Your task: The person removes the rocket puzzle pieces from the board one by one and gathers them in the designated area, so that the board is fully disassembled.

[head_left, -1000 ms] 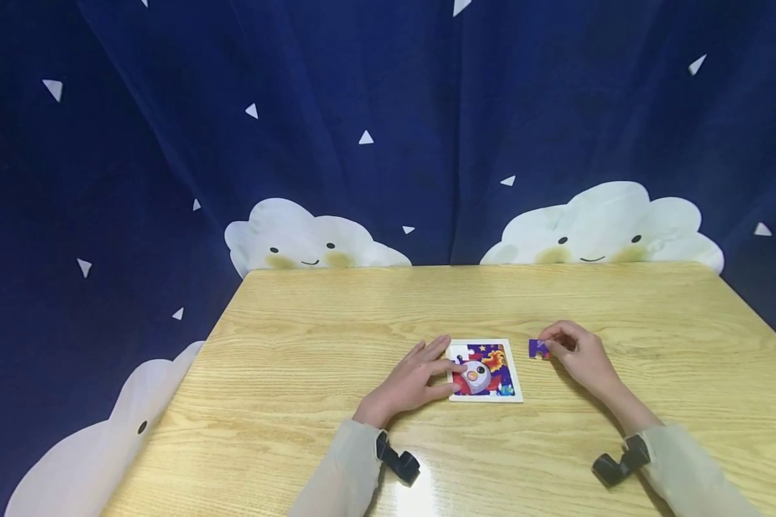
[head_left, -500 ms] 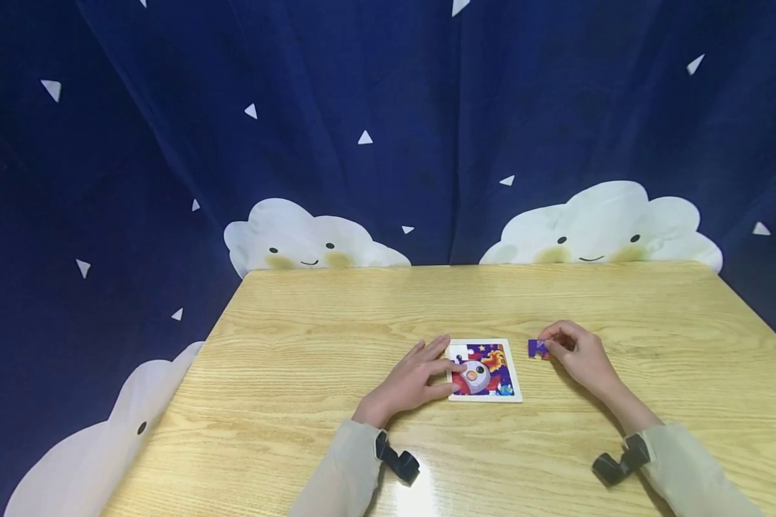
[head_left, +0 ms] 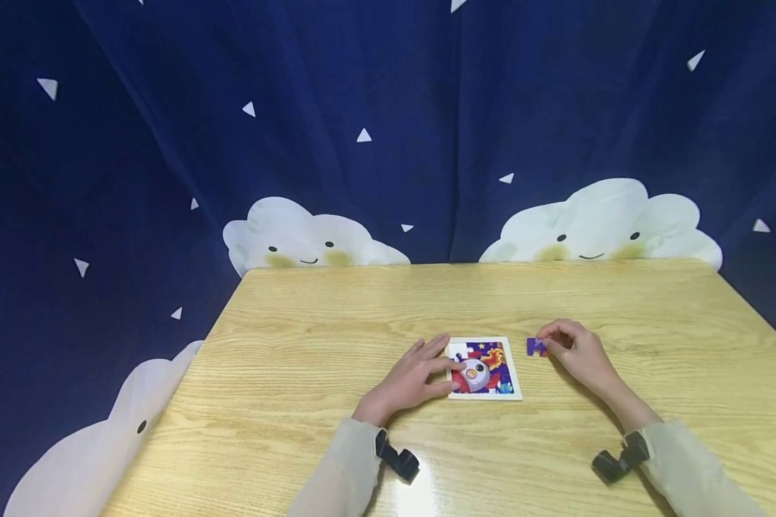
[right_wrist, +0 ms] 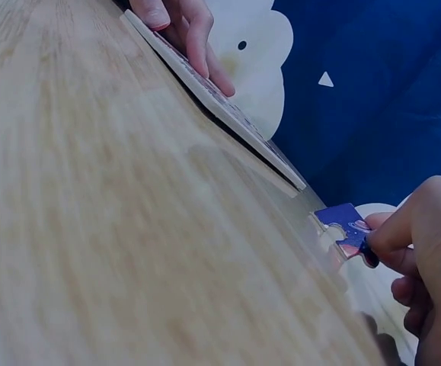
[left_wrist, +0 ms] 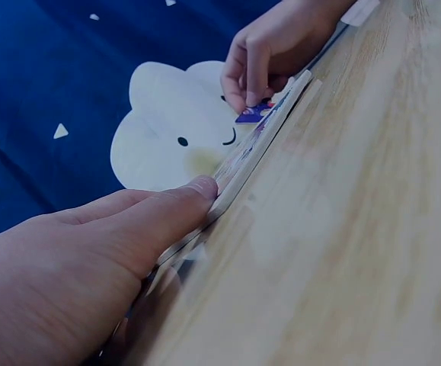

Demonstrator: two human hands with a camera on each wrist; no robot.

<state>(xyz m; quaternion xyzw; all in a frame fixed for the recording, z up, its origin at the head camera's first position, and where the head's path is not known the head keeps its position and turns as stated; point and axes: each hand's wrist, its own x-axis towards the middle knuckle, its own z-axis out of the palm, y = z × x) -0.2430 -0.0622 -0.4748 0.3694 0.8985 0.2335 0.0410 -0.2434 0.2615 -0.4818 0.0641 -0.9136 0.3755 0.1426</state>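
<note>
A white-framed jigsaw puzzle (head_left: 495, 378) with a penguin-like figure, flames and stars lies on the table. Its upper-left corner shows a bare white spot. My left hand (head_left: 412, 379) rests on the puzzle's left side, fingers spread over the frame and picture; its thumb (left_wrist: 193, 194) presses the near edge in the left wrist view. To the right of the frame, my right hand (head_left: 577, 357) pinches a purple jigsaw piece (right_wrist: 347, 226) with a ringed planet on it between thumb and fingertips. That piece is held apart from the puzzle, near the tabletop; the fingers cover part of it.
The wooden table (head_left: 310, 323) extends around both hands. Behind it hangs a dark blue curtain (head_left: 362, 72) with white triangles and smiling clouds. Each wrist carries a black camera mount (head_left: 397, 458).
The right hand and its jigsaw piece have shifted very slightly left, towards the puzzle. The left hand stays in place on the frame.
</note>
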